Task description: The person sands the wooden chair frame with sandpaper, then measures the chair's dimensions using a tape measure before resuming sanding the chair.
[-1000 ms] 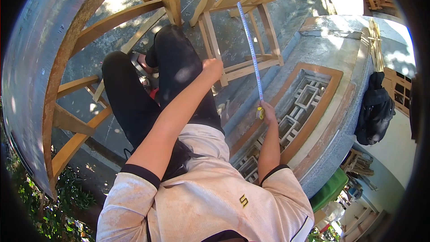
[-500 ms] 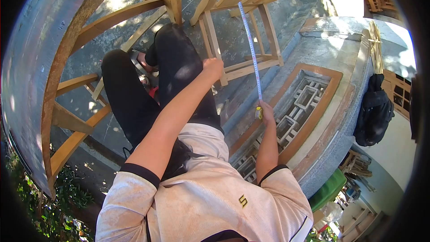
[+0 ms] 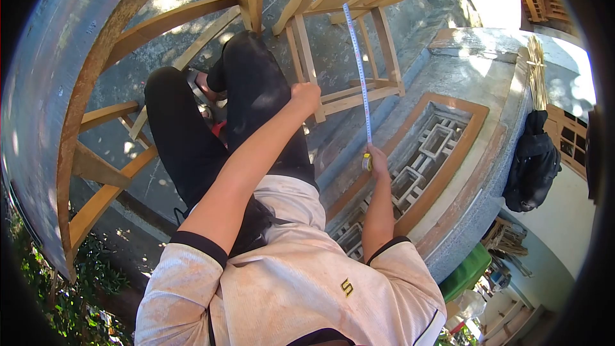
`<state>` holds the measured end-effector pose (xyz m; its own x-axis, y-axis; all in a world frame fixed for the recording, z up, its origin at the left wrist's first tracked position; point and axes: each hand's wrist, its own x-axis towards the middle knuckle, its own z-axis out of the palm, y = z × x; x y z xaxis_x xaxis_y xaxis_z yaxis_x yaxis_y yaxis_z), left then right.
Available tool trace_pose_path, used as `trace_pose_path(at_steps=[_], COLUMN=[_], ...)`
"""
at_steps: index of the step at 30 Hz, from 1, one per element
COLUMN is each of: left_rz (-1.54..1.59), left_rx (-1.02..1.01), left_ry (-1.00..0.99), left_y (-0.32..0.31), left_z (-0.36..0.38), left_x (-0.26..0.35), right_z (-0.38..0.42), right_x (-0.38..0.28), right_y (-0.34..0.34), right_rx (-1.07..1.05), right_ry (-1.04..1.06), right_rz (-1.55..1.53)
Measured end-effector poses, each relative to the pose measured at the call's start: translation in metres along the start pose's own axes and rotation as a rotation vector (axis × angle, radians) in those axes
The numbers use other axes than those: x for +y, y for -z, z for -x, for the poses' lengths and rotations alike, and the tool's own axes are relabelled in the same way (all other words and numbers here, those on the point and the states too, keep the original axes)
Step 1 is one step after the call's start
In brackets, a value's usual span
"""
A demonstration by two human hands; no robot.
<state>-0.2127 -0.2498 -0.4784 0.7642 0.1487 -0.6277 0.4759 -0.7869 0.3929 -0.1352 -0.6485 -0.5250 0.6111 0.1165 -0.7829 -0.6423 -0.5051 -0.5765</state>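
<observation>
Right hand pinching a yellow tape measure [image 3: 367,162] just off the wooden chair [image 3: 353,98] — blade running up to the chair's slatted part.
The right hand [image 3: 379,161] is pressing its fingers around the case, right of the chair's lower rail; the left hand [image 3: 306,97] is curling into a fist at the chair's near-left leg, its palm side hidden, so I can't tell what it is gripping. The blade is crossing the chair's open frame, its far end lying at the upper crosspiece; open room is showing between blade and left hand. The concrete ledge [image 3: 474,77] is edging the space right of the chair, its openwork panel [image 3: 439,139] sitting near the right hand. Sun-dappled floor [image 3: 269,57] is spreading under the chair — a black cloth item [image 3: 533,163] is hanging well right of it.
</observation>
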Motion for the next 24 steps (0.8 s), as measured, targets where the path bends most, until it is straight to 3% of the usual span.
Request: trace_pose_path(at_steps=[24], left_rz=[0.176], left_rx=[0.080], left_ry=[-0.109], left_y=[0.004], left_z=[0.023], left_x=[0.002], right_z=[0.013], right_x=[0.019], right_y=[-0.007], right_rx=[0.013], right_ry=[-0.024], right_rz=[0.029])
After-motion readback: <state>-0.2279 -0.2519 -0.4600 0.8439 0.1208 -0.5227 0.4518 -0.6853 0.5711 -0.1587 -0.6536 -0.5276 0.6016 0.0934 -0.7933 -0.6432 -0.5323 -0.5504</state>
